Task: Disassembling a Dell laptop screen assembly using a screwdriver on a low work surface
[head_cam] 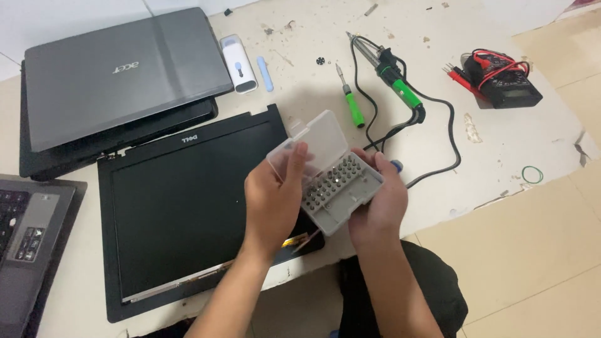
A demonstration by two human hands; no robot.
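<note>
Both hands hold a small grey screwdriver-bit case (341,188) in front of me. My right hand (379,206) cradles its base from below, with several metal bits standing in rows. My left hand (272,200) grips the clear hinged lid (310,141), which is swung up and open, thumb on its front. Something with a blue tip (397,165) pokes out behind my right hand. Under the hands lies a detached black laptop screen panel (181,206), face up on the white surface.
A closed grey laptop (119,75) rests on a black one at the back left; another laptop's corner (31,238) shows at left. A green screwdriver (354,103), a green-handled soldering iron (400,87) with its black cord, a multimeter (507,84) and a white cleaning kit (239,62) lie behind.
</note>
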